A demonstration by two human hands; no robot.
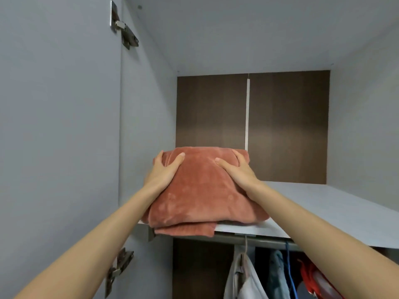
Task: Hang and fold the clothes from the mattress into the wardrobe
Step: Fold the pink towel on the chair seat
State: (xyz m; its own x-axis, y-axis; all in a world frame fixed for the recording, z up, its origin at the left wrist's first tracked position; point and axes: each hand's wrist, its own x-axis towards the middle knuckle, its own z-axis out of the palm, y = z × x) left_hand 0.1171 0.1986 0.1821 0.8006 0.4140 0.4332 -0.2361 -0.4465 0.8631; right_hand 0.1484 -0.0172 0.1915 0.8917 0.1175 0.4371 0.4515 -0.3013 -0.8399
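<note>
At the front left corner of the upper shelf (pixel 323 212) of the wardrobe (pixel 149 104), the folded pink garment (pixel 200 195) lay as a thick, plush bundle, with its lowest fold hanging a little over the shelf's front edge. You had both arms stretched up to it. Your left hand (pixel 166 169) held the bundle's left side: the thumb lay flat across the top, and the fingers curled round the far left flank. Your right hand (pixel 239 169) mirrored it on the right side, thumb on top pointing inward, fingers wrapped round the far right corner of the cloth. So each grip was closed on the garment, neither one slack. How much of the bundle's weight sat on the shelf and how much in your hands, I could not tell from this angle.

Behind the garment, at the shelf's back edge, stood a brown back panel (pixel 280 126) with a pale vertical strip (pixel 247 113) just right of the bundle. The rest of the shelf ran pale grey toward its right edge. To your left the wardrobe door (pixel 54 126) stood open, with one metal hinge (pixel 124 29) near its top and a second hinge (pixel 118 268) lower down, beside your left forearm. Under the shelf's front edge ran a rail (pixel 259 239), and below it hung a white garment (pixel 244 281), a teal garment (pixel 278 275) with a blue hanger (pixel 289 262) beside it, and, toward the right, a red garment (pixel 311 275).
</note>
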